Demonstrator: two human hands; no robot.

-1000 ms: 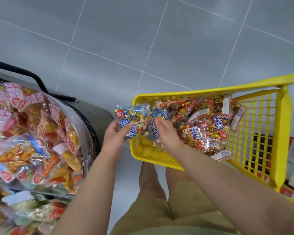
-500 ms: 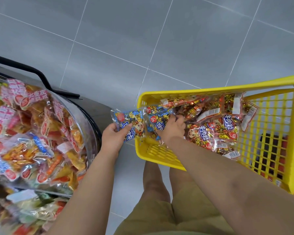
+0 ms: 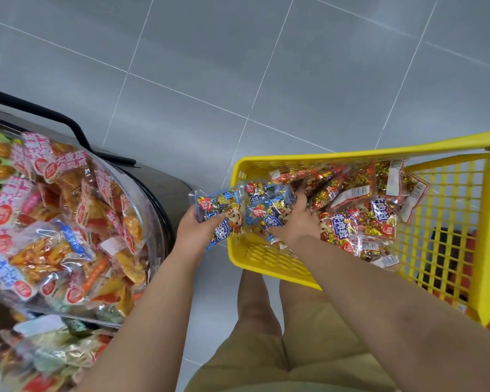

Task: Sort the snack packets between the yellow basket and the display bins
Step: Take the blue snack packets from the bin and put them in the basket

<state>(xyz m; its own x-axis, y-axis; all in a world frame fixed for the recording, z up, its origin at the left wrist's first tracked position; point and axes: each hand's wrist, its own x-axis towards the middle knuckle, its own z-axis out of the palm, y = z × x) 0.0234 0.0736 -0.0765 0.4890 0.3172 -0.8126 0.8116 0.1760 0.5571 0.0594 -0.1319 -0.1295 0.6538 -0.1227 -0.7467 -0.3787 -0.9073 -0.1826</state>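
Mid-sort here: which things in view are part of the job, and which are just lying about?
Job: left hand gripping a blue packet; right hand gripping a second blue packet over the yellow basket; red packets in it; display bin of orange packets.
Lying about: black bar behind the bin; grey floor tiles.

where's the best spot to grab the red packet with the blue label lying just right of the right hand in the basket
Pinch the red packet by the edge nearest the person, coming straight down from above. It lies label-up on top of the pile, and the yellow basket's mesh walls block a sideways approach. The right hand is closest but grips a blue packet.
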